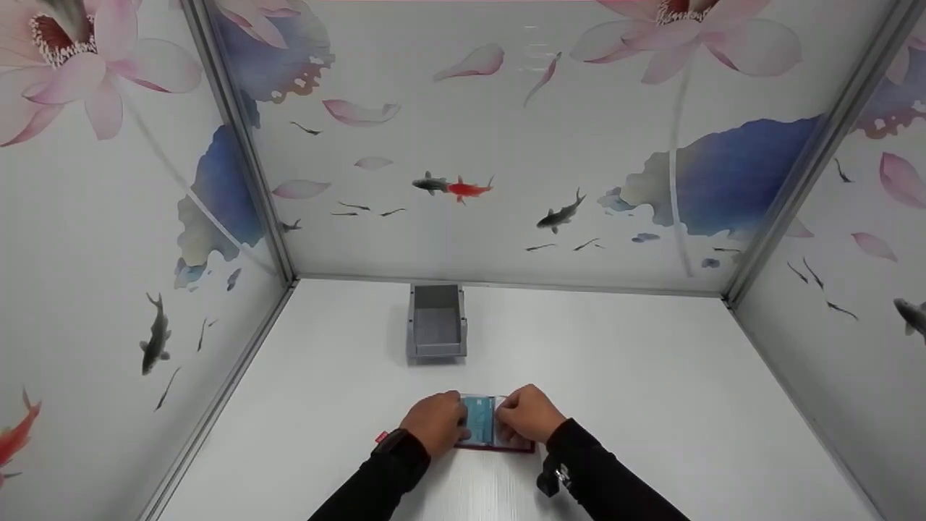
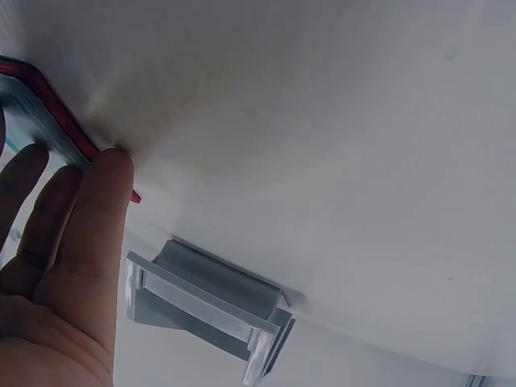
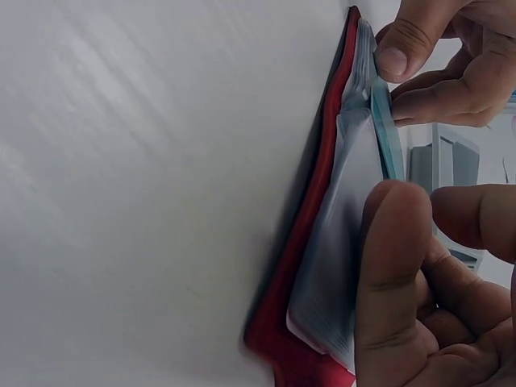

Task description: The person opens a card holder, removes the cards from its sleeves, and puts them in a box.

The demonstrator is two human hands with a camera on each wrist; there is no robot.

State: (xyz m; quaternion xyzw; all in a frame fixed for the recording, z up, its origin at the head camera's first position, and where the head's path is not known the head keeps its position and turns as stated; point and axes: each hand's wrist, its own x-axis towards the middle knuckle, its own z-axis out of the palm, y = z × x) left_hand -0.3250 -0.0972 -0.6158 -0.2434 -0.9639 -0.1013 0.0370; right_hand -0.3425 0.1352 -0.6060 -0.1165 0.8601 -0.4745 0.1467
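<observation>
A red card holder [image 1: 499, 449] with clear plastic sleeves [image 3: 334, 242] lies spread on the white table, both hands at it. On its left half, a teal card [image 1: 479, 420] shows in the head view. My left hand [image 1: 436, 422] holds the left side; in the right wrist view its thumb rests by the teal sleeve, fingers bent behind. The left wrist view catches these fingers along the holder's red edge [image 2: 60, 113]. With bent fingers, my right hand [image 1: 532, 414] pinches at the clear sleeves of the right half. Exactly what lies between those fingertips is partly hidden.
Beyond the hands, a grey open-topped bin [image 1: 437, 322] stands near the back wall. Printed panels [image 1: 463, 145] with lotus flowers and fish enclose the table at the back and sides, joined by metal corner posts [image 1: 242, 137].
</observation>
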